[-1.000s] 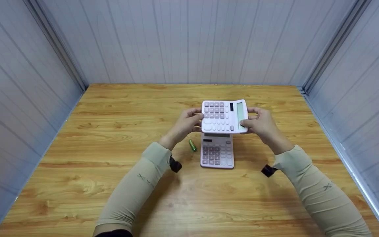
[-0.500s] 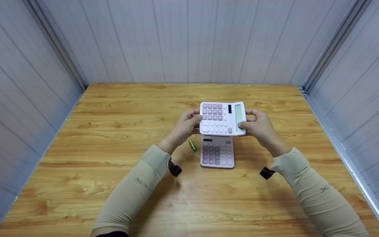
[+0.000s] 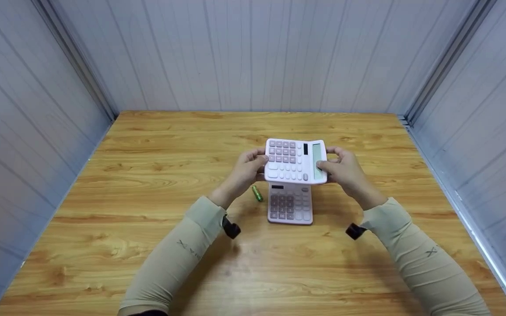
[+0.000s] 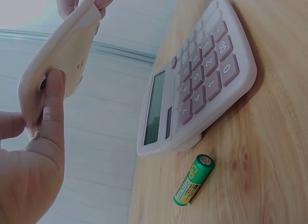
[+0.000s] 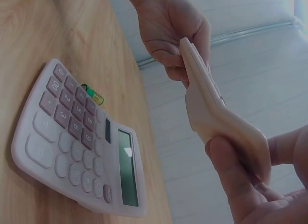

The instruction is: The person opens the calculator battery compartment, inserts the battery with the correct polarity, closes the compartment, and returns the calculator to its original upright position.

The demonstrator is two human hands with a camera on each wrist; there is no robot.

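Calculator, smooth pale plastic, rounded corners, left-hand grip and right-hand grip pinching opposite ends.

We have a yellow-brown, wood-grain flat-topped table as reference. Behind it: pale blue-grey panelled back wall, thin vertical seams. Flanking it: matching left wall and right wall. Grey metal strip-like corner posts rise past its far corners. We see soft whitish glare on its near half.
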